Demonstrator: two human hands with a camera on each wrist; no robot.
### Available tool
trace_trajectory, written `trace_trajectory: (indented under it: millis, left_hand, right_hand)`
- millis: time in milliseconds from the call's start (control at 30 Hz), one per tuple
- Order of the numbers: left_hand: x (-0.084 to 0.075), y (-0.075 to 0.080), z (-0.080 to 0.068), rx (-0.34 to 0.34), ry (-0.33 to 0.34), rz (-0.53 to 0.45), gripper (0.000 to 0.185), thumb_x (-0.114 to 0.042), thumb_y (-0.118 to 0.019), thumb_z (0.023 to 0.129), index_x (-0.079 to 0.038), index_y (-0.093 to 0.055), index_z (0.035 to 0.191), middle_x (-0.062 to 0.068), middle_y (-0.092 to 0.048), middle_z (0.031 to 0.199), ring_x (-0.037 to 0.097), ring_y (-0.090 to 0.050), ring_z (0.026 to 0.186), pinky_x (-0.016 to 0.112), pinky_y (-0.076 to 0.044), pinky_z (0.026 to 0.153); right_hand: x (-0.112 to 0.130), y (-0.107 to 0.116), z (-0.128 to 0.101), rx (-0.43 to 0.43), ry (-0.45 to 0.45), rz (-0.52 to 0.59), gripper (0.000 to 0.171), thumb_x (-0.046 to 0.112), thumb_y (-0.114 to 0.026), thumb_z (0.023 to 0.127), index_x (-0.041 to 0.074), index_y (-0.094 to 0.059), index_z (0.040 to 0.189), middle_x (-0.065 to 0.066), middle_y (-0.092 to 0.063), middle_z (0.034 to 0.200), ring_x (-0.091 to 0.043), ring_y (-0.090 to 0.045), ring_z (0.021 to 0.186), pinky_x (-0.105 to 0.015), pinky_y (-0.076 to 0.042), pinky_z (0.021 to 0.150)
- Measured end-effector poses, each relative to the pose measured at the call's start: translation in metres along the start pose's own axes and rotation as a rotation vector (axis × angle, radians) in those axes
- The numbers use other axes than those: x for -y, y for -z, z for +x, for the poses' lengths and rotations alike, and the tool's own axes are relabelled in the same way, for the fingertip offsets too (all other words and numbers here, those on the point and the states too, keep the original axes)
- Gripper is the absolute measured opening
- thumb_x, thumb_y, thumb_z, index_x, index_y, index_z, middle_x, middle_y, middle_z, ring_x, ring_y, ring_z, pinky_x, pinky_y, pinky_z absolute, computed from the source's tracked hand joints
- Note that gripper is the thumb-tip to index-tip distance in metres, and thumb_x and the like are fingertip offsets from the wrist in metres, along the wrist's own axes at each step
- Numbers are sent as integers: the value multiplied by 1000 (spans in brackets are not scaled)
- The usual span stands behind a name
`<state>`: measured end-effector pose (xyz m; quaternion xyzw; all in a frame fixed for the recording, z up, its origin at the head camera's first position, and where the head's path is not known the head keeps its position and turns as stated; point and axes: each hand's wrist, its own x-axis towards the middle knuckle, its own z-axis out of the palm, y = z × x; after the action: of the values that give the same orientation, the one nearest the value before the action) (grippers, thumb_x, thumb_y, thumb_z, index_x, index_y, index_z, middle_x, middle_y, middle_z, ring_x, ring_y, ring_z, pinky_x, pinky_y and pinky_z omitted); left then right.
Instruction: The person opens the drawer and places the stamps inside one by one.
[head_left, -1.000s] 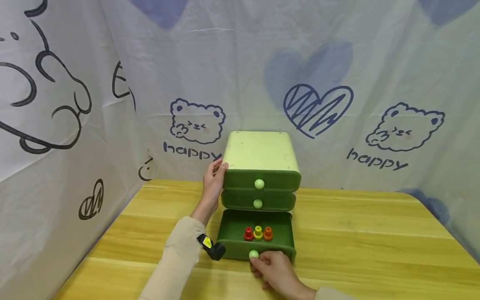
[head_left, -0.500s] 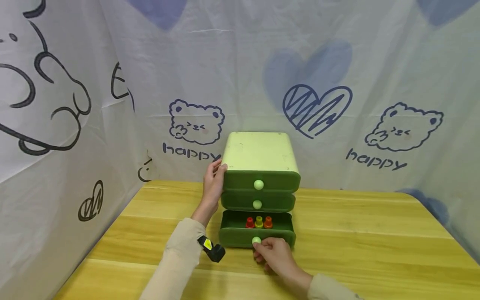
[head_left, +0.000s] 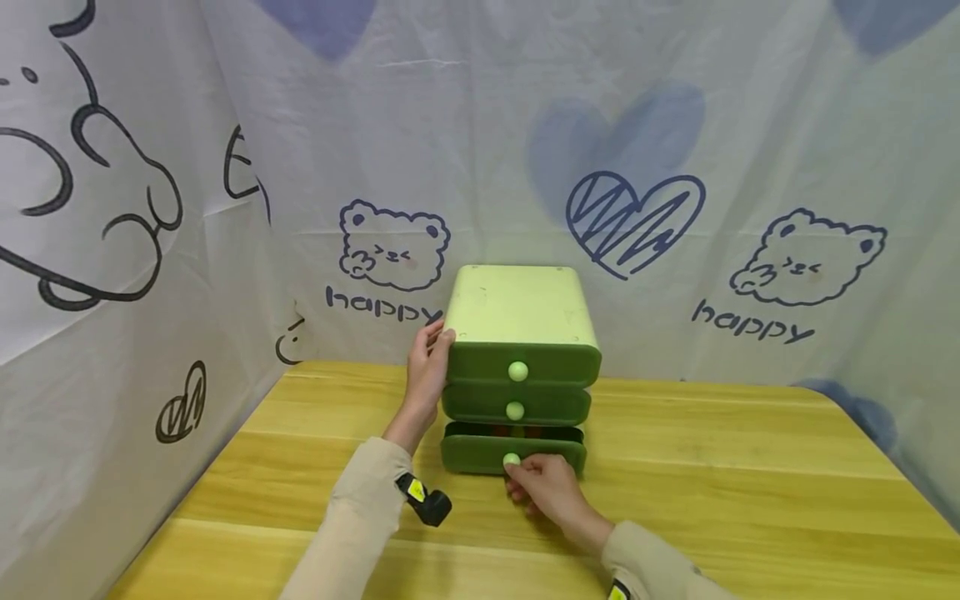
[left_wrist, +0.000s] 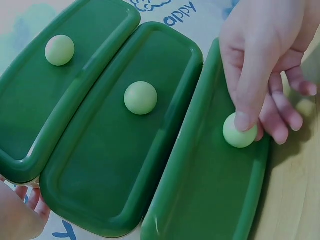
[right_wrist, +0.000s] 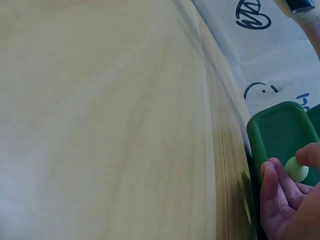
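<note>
A small drawer cabinet [head_left: 523, 304] with a pale yellow-green top and three dark green drawers stands on the table. Its bottom drawer [head_left: 474, 455] is pulled out a little; the upper two look closed. My right hand [head_left: 553, 490] pinches that drawer's round pale green knob [left_wrist: 239, 132] between thumb and fingers. My left hand [head_left: 426, 371] rests against the cabinet's left side, near the top front corner, with its fingers extended along it. Inside the bottom drawer, small red and yellow pieces [head_left: 517, 431] show only as dim tops behind the front panel.
The wooden table [head_left: 720, 483] spreads out on both sides of the cabinet. Behind it hangs a white cloth [head_left: 495, 167] printed with bears and hearts, and another stretch of cloth runs down the left. A black wrist camera [head_left: 426, 502] sits on the left sleeve.
The bottom drawer has slid inward, away from me, with my right hand on its knob. The red, yellow and orange pieces inside have become mostly hidden. My left hand has stayed in place.
</note>
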<state>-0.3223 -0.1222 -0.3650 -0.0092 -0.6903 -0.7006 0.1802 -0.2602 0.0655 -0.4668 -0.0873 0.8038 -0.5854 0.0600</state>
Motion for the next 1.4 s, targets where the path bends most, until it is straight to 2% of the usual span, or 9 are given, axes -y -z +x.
trace_trajectory:
  millis: [300,633,833,967,1000,1200,1300,1400]
  left_hand:
    - [1,2,1,3,2,3,50,-27,-51,95,-3,-45,139,18,-45,137,31,-41,125,45,-33,106]
    - [1,-4,1,1,2,2,51,-27,-51,94,-3,-45,139,17,-46,136,31,-43,123,45,-34,105]
    - [-3,-8,1,9,69,-27,53,-30,-51,94,-7,-45,141,15,-45,136,30,-44,120,50,-40,96]
    - [-4,-7,1,7,91,-26,53,-35,-50,96,-11,-44,142,14,-44,136,29,-43,118,48,-41,90]
    - [-3,-6,1,8,88,-24,52,-36,-48,97,-10,-44,143,14,-43,138,29,-42,119,48,-41,89]
    - [5,3,-4,7,46,5,50,-37,-38,102,-3,-48,137,15,-48,139,30,-42,126,47,-34,104]
    - [10,13,-9,16,21,51,48,-35,-35,104,0,-50,133,19,-51,132,32,-44,123,48,-35,104]
    - [15,27,-15,64,-23,111,49,-32,-32,105,4,-47,135,23,-49,131,35,-43,122,50,-36,102]
  right_hand:
    - [-4,-2,16,-64,36,-18,25,17,-63,94,-5,-68,84,-8,-69,71,-14,-63,61,-27,-50,46]
    - [-8,2,24,-95,16,-5,24,16,-64,93,-6,-69,86,-8,-69,73,-14,-63,62,-27,-50,48]
    - [-9,3,24,-96,17,-24,24,17,-64,93,-6,-70,86,-7,-69,72,-14,-63,60,-27,-50,48]
    - [-9,7,26,-72,37,-42,27,21,-66,93,-5,-71,87,-7,-69,72,-16,-64,60,-29,-51,50]
    - [-9,8,27,-65,43,-46,27,21,-66,92,-5,-72,86,-7,-69,72,-16,-64,60,-30,-51,50]
    - [-17,19,19,-14,71,-73,20,13,-71,88,-7,-71,87,-9,-69,71,-16,-65,60,-29,-52,51]
    - [-16,30,10,20,77,-113,18,11,-70,87,-6,-70,91,-8,-70,74,-16,-65,63,-30,-52,52]
    - [-11,46,-2,41,101,-198,19,12,-69,88,-5,-70,96,-7,-70,78,-17,-65,67,-30,-52,54]
